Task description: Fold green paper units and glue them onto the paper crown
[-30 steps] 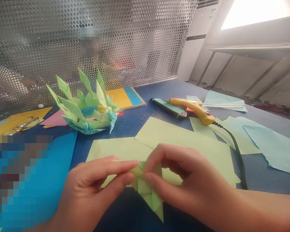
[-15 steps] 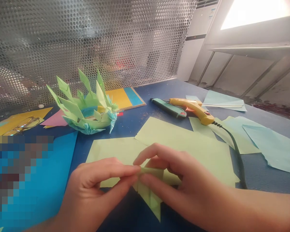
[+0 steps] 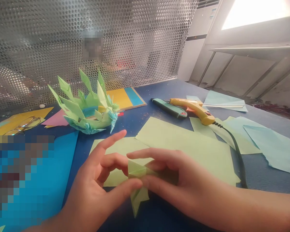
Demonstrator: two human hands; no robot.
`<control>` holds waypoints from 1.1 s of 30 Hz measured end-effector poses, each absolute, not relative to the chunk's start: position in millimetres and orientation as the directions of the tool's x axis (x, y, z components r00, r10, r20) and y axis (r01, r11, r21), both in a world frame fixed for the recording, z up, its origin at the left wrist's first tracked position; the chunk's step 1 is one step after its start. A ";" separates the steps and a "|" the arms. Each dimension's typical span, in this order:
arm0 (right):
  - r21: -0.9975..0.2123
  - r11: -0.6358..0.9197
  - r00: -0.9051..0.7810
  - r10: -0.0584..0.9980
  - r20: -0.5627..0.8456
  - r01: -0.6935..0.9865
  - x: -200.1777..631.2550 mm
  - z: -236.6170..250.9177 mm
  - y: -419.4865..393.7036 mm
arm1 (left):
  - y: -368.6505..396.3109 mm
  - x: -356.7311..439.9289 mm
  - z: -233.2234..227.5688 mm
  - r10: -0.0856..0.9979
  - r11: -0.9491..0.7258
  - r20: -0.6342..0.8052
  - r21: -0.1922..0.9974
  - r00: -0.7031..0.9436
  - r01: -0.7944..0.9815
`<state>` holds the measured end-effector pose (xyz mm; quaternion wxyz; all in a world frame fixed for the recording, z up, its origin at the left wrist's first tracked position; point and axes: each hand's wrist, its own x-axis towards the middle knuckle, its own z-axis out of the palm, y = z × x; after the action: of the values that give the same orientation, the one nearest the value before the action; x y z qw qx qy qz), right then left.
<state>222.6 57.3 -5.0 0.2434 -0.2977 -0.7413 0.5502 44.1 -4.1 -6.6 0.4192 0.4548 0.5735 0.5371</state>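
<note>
Both hands hold a small folded light-green paper piece just above the blue table, near its front edge. My left hand pinches the piece with thumb and middle finger, its index finger lifted and stretched out. From the right, my right hand grips it between thumb and fingers. The piece's pointed tip hangs down below the fingers. Flat light-green sheets lie just behind the hands.
A spiky green and teal origami model stands at the back left. A yellow glue gun with black cord and a green-handled tool lie further back. Coloured sheets, glasses and a perforated metal screen surround them.
My left index finger has lifted off the paper piece and stretched out. The piece has been turned and folded smaller between the fingers, its tip shorter than before.
</note>
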 end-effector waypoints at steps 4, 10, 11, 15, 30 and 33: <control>-0.959 0.248 -0.708 0.702 0.083 0.134 223.0 -4.4 55.0 | -3.5 45.7 -5.7 0.972 0.017 0.009 0.994 -0.237 0.111; -0.936 0.301 -0.701 0.707 0.090 0.184 223.3 -0.5 55.6 | -6.4 45.7 -6.8 0.980 -0.011 0.036 0.992 -0.198 0.123; -0.943 0.279 -0.680 0.729 0.086 0.180 222.6 0.0 56.8 | -6.4 45.2 -7.5 0.987 -0.018 0.032 0.996 -0.160 0.089; -0.986 0.100 -0.604 0.797 -0.001 0.134 219.6 1.3 61.0 | -2.3 41.8 -11.2 0.999 0.014 -0.015 1.000 -0.029 -0.006; -0.909 0.409 -0.447 0.830 0.333 0.082 222.5 -4.0 64.9 | 11.4 34.9 -2.5 0.987 0.150 -0.159 0.970 0.035 0.194; -0.871 0.470 -0.526 0.782 0.334 0.147 223.2 -2.3 64.7 | 10.8 34.5 -0.4 0.993 0.082 -0.101 0.963 0.060 0.255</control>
<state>223.2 64.7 -2.3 0.3814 -0.3025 -0.7677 0.4167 34.5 10.8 -0.4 0.4727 0.5537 0.5636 0.3904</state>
